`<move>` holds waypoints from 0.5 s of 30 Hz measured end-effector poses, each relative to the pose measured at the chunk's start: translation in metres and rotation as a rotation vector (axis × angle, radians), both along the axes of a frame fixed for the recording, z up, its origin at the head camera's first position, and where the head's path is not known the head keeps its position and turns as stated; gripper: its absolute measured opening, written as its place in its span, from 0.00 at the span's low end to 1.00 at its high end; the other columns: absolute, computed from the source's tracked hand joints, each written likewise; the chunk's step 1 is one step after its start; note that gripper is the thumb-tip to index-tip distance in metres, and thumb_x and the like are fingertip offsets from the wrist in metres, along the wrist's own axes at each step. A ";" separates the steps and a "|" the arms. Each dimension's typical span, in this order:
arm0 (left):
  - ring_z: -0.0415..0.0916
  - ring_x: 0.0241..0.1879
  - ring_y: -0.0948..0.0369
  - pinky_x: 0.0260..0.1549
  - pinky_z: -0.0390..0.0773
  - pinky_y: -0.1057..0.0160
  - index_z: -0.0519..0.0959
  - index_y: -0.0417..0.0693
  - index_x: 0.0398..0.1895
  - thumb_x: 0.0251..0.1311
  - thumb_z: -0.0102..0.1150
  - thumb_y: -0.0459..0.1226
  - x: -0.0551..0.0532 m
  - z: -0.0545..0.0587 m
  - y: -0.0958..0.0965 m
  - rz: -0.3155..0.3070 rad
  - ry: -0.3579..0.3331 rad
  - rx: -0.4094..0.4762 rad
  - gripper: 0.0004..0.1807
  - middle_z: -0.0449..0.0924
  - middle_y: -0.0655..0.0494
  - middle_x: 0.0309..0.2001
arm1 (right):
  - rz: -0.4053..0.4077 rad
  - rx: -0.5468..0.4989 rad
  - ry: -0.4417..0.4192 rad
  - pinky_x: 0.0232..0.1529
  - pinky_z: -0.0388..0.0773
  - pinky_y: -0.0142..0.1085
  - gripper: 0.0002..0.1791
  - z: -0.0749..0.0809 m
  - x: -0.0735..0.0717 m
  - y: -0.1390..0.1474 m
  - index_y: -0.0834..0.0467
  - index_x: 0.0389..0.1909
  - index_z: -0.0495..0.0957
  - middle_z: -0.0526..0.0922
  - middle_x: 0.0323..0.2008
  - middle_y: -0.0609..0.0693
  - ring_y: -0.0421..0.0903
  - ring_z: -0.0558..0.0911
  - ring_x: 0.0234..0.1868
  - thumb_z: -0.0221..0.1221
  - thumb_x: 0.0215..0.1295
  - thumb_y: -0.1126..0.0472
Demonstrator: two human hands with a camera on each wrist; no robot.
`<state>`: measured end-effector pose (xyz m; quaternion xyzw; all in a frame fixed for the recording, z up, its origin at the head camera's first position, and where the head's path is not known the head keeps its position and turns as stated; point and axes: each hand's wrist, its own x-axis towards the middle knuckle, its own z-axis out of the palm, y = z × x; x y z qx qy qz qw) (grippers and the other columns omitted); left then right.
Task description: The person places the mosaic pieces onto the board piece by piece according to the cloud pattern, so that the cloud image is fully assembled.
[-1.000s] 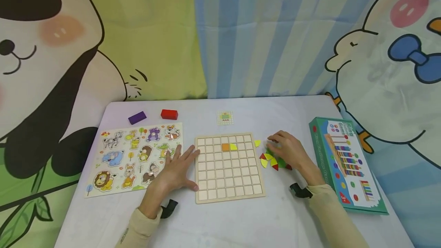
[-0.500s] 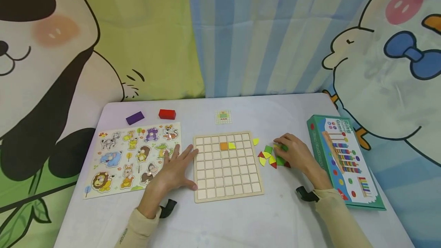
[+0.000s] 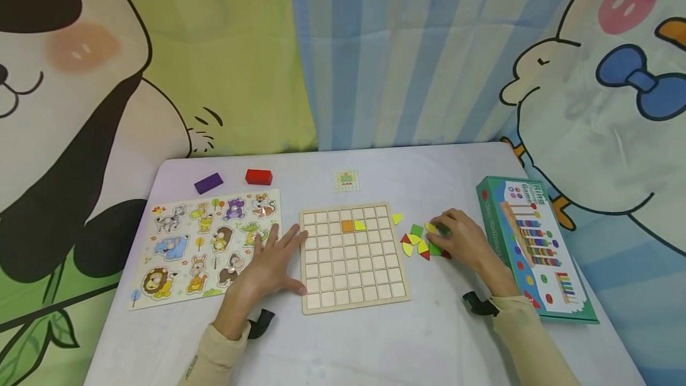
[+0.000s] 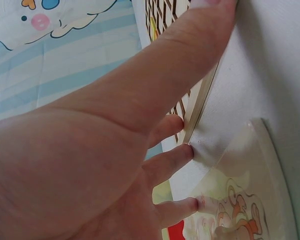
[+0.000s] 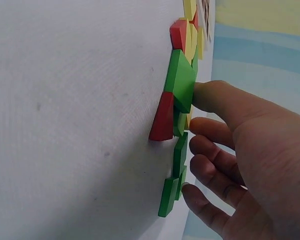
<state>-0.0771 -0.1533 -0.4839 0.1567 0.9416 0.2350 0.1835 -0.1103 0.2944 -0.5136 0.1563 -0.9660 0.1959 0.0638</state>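
Note:
My left hand (image 3: 270,264) lies with fingers spread; its fingertips and thumb touch the left edge of the wooden grid board (image 3: 354,270). An orange square tile (image 3: 348,226) and a yellow one (image 3: 359,225) sit side by side in the board's upper rows. To the board's right, my right hand (image 3: 465,242) reaches over a pile of small coloured pieces, fingers loosely bent. In the right wrist view its thumb is right at a green block (image 5: 182,82), beside a red wedge (image 5: 163,120). The other fingertips hover near more green tiles (image 5: 180,155). Yellow quarter-round pieces (image 3: 408,249) lie nearby.
An animal puzzle board (image 3: 182,279) lies under and beside the left forearm. A boxed toy (image 3: 546,255) stands to the right of the right hand. Behind are a small pattern card (image 3: 346,181), a red block (image 3: 259,177) and a purple block (image 3: 208,183).
My right hand has shifted right, away from the grid board, uncovering a green square and other pieces in the pile. The left hand keeps its place at the board's edge.

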 end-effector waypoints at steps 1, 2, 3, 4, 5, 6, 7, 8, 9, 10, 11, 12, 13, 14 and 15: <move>0.31 0.80 0.33 0.70 0.29 0.23 0.58 0.50 0.80 0.32 0.85 0.49 0.000 0.000 0.000 0.000 0.001 -0.002 0.67 0.47 0.45 0.82 | -0.005 0.002 -0.004 0.42 0.82 0.47 0.18 0.000 0.000 0.000 0.60 0.44 0.87 0.82 0.42 0.55 0.51 0.79 0.42 0.73 0.57 0.54; 0.31 0.80 0.33 0.70 0.29 0.23 0.58 0.50 0.80 0.32 0.85 0.49 0.000 0.000 0.000 -0.001 0.002 -0.003 0.67 0.47 0.45 0.82 | -0.010 0.003 -0.008 0.43 0.82 0.48 0.17 0.001 0.000 -0.001 0.60 0.44 0.87 0.82 0.42 0.55 0.52 0.79 0.43 0.73 0.58 0.53; 0.31 0.80 0.33 0.70 0.29 0.23 0.57 0.50 0.80 0.33 0.85 0.49 0.000 0.000 0.000 -0.002 0.002 -0.004 0.67 0.47 0.45 0.82 | -0.015 0.003 -0.013 0.44 0.83 0.49 0.17 0.001 0.000 -0.001 0.60 0.44 0.87 0.82 0.43 0.55 0.52 0.79 0.43 0.73 0.59 0.54; 0.31 0.80 0.33 0.70 0.29 0.23 0.57 0.50 0.80 0.33 0.85 0.49 0.000 0.000 0.000 -0.001 0.001 -0.003 0.67 0.47 0.45 0.82 | -0.017 0.001 -0.020 0.44 0.82 0.49 0.16 0.001 0.000 -0.002 0.59 0.44 0.87 0.82 0.43 0.55 0.52 0.79 0.44 0.72 0.59 0.54; 0.31 0.80 0.33 0.70 0.29 0.23 0.58 0.50 0.80 0.33 0.85 0.49 0.000 0.000 0.000 -0.001 0.001 -0.001 0.67 0.47 0.45 0.82 | -0.016 -0.003 -0.026 0.45 0.83 0.49 0.15 0.002 0.000 -0.003 0.59 0.44 0.87 0.82 0.43 0.55 0.52 0.80 0.44 0.72 0.60 0.55; 0.31 0.80 0.33 0.70 0.29 0.23 0.58 0.50 0.80 0.33 0.85 0.49 0.000 0.000 0.000 0.000 0.001 -0.001 0.66 0.47 0.45 0.82 | -0.011 -0.007 -0.032 0.45 0.83 0.49 0.14 0.002 0.000 -0.003 0.59 0.44 0.87 0.82 0.43 0.55 0.52 0.80 0.44 0.71 0.61 0.56; 0.31 0.80 0.33 0.70 0.29 0.23 0.58 0.50 0.80 0.32 0.85 0.49 0.000 0.000 0.000 0.001 0.001 0.001 0.66 0.48 0.45 0.82 | -0.004 -0.007 -0.034 0.45 0.82 0.49 0.13 0.002 0.000 -0.004 0.58 0.45 0.87 0.82 0.43 0.54 0.52 0.80 0.45 0.70 0.61 0.57; 0.31 0.80 0.33 0.70 0.29 0.23 0.58 0.50 0.80 0.32 0.85 0.49 0.000 0.001 0.000 0.002 0.001 0.003 0.66 0.48 0.45 0.82 | 0.005 -0.012 -0.038 0.46 0.82 0.49 0.12 0.002 -0.001 -0.005 0.57 0.45 0.87 0.82 0.44 0.54 0.51 0.80 0.45 0.70 0.62 0.58; 0.31 0.80 0.33 0.70 0.29 0.23 0.58 0.49 0.80 0.32 0.85 0.49 0.000 0.001 0.000 0.002 0.001 0.005 0.66 0.48 0.45 0.82 | 0.018 -0.016 -0.040 0.46 0.82 0.49 0.12 0.001 -0.002 -0.005 0.57 0.46 0.87 0.82 0.44 0.53 0.51 0.79 0.46 0.69 0.62 0.60; 0.31 0.80 0.33 0.70 0.29 0.23 0.58 0.49 0.80 0.32 0.85 0.49 0.000 0.001 0.000 0.002 0.002 0.006 0.66 0.48 0.45 0.82 | 0.032 -0.018 -0.038 0.47 0.82 0.49 0.11 0.001 -0.002 -0.006 0.57 0.46 0.87 0.82 0.44 0.53 0.51 0.79 0.46 0.69 0.62 0.61; 0.31 0.80 0.33 0.70 0.29 0.23 0.58 0.49 0.80 0.32 0.85 0.49 0.000 0.001 0.000 0.002 0.002 0.008 0.66 0.48 0.45 0.82 | 0.047 -0.017 -0.030 0.47 0.82 0.49 0.11 0.001 -0.003 -0.006 0.56 0.46 0.87 0.82 0.45 0.53 0.51 0.79 0.46 0.68 0.62 0.63; 0.31 0.80 0.33 0.70 0.29 0.23 0.58 0.50 0.80 0.32 0.85 0.49 0.000 0.000 0.000 0.003 0.002 0.009 0.66 0.48 0.45 0.82 | 0.060 -0.016 -0.019 0.47 0.81 0.49 0.11 0.001 -0.004 -0.007 0.56 0.46 0.87 0.82 0.45 0.54 0.51 0.79 0.46 0.68 0.62 0.64; 0.31 0.80 0.33 0.70 0.29 0.23 0.58 0.50 0.80 0.32 0.85 0.49 0.000 0.000 0.000 0.003 0.002 0.009 0.66 0.48 0.45 0.82 | 0.073 -0.016 -0.008 0.47 0.81 0.49 0.11 0.000 -0.004 -0.007 0.56 0.46 0.88 0.82 0.45 0.54 0.52 0.78 0.46 0.68 0.62 0.65; 0.31 0.80 0.33 0.70 0.29 0.23 0.58 0.50 0.80 0.32 0.85 0.49 0.000 0.000 0.000 0.003 0.001 0.009 0.66 0.48 0.45 0.82 | 0.083 -0.015 0.005 0.47 0.81 0.49 0.12 0.000 -0.005 -0.007 0.57 0.46 0.88 0.82 0.46 0.55 0.52 0.78 0.47 0.67 0.62 0.66; 0.31 0.80 0.33 0.70 0.29 0.23 0.58 0.50 0.80 0.32 0.85 0.49 0.000 0.000 0.000 0.003 -0.001 0.009 0.66 0.48 0.45 0.82 | 0.085 -0.011 0.021 0.46 0.80 0.49 0.12 0.000 -0.005 -0.007 0.57 0.46 0.88 0.82 0.46 0.56 0.53 0.78 0.47 0.67 0.61 0.67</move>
